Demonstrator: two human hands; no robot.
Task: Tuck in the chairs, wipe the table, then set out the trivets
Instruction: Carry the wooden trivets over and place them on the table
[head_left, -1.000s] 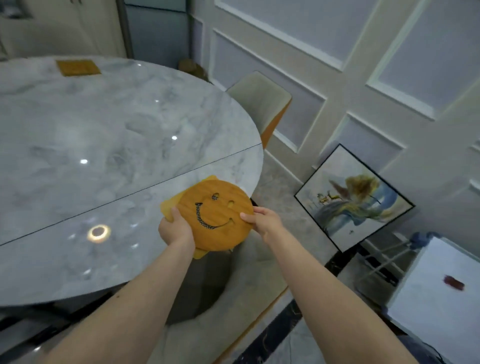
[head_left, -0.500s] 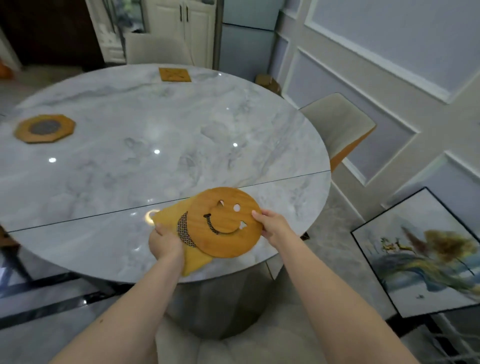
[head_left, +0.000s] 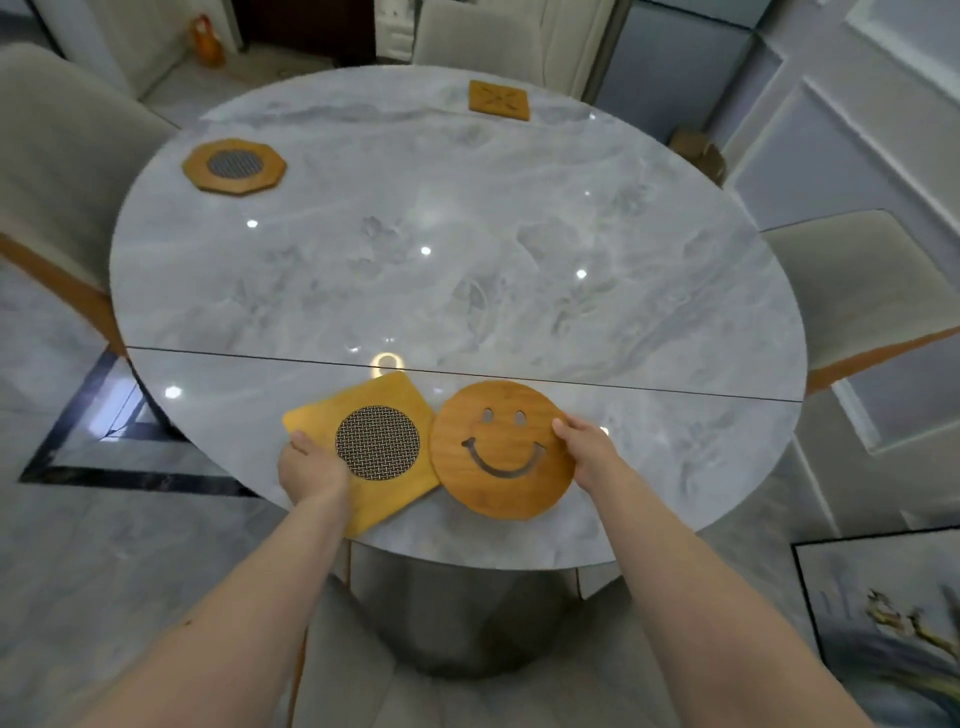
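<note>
At the near edge of the round grey marble table (head_left: 467, 249), my left hand (head_left: 311, 470) grips a square wooden trivet (head_left: 363, 410) with a round mesh centre. My right hand (head_left: 589, 449) pinches the right rim of a round smiley-face trivet (head_left: 501, 449), whose left edge overlaps the square one. Both trivets lie low over the tabletop. An octagonal trivet (head_left: 234, 166) with a mesh centre sits at the far left of the table. A small square trivet (head_left: 498, 100) sits at the far edge.
Beige chairs stand around the table: one at the left (head_left: 57, 171), one at the right (head_left: 857, 291), one at the far side (head_left: 478, 36), and one below me (head_left: 467, 691). A framed painting (head_left: 883, 623) leans at the lower right.
The two trivets were stacked in my hands; now they are spread side by side over the table's near edge, the smiley one slid right. My view has swung left across the table.
</note>
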